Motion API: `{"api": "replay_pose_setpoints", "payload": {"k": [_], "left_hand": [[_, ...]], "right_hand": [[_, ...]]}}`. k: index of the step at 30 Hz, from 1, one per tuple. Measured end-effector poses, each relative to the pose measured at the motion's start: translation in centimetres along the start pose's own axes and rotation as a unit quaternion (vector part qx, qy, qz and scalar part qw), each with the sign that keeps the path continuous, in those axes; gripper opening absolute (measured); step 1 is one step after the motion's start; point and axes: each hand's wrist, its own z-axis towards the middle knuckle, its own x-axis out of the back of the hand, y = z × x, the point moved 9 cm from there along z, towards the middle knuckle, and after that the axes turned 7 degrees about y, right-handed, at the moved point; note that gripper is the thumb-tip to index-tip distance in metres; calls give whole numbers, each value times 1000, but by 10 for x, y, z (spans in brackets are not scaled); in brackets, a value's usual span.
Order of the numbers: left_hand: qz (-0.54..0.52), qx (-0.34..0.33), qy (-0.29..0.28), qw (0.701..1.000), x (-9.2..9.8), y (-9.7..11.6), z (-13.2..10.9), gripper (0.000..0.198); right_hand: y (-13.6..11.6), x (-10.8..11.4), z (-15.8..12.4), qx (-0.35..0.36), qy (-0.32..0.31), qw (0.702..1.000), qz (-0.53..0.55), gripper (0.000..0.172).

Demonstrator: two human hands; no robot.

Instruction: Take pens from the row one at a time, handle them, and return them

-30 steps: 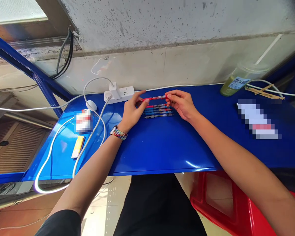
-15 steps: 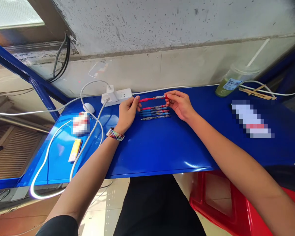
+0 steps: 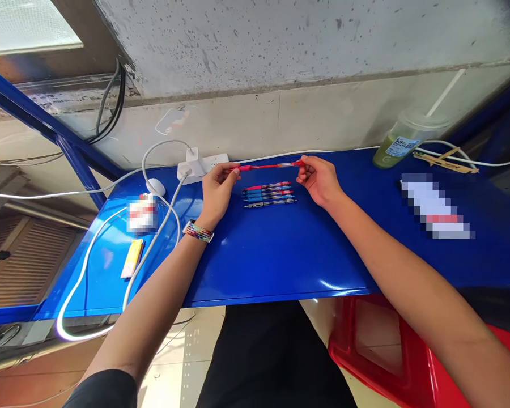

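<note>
I hold a red pen (image 3: 268,166) level above the blue table (image 3: 280,249), one end in each hand. My left hand (image 3: 216,190) pinches its left end and my right hand (image 3: 318,180) pinches its right end. The pen looks stretched long, as if its two halves are drawn apart. Just below it, several red and blue pens (image 3: 270,194) lie side by side in a neat row on the table.
A white power strip (image 3: 202,164) with plugged chargers and white cables (image 3: 153,226) sits at the back left, near a white mouse (image 3: 155,186) and a yellow lighter (image 3: 133,258). A green drink cup (image 3: 403,141) stands back right. A red stool (image 3: 391,357) is below.
My hands have moved apart along the red pen and lifted it slightly farther from the row; the pen now spans a longer gap between my fingers.
</note>
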Motion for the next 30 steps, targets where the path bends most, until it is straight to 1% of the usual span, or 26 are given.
{"api": "replay_pose_setpoints", "payload": {"k": [4,12,19,22,24,27,29,30], "left_hand": [[-1,-3,-2,1000,-1,1,-1,7],[1,-11,-13,1000,-4,1,-2,5],[-4,7,-28,1000,-8,1,-5,7],[-4,6,-55,998,-14,4,-9,9],[15,0,-77,997,-19,8,-12,17],[60,-29,-83,994,-21,14,-15,45],[83,-45,-75,993,-20,16,-15,63],[89,-48,-73,992,-20,17,-14,68]], "right_hand": [[1,6,2,-2,26,1000,-3,27],[-3,7,2,19,39,999,-13,29],[-3,5,0,32,29,999,-21,29],[-1,0,-3,36,2,999,-36,22],[2,-10,-8,28,-42,997,-53,20],[7,-24,-18,13,-101,993,-59,28],[6,-30,-23,17,-121,991,-50,31],[6,-31,-24,19,-124,991,-47,31]]}}
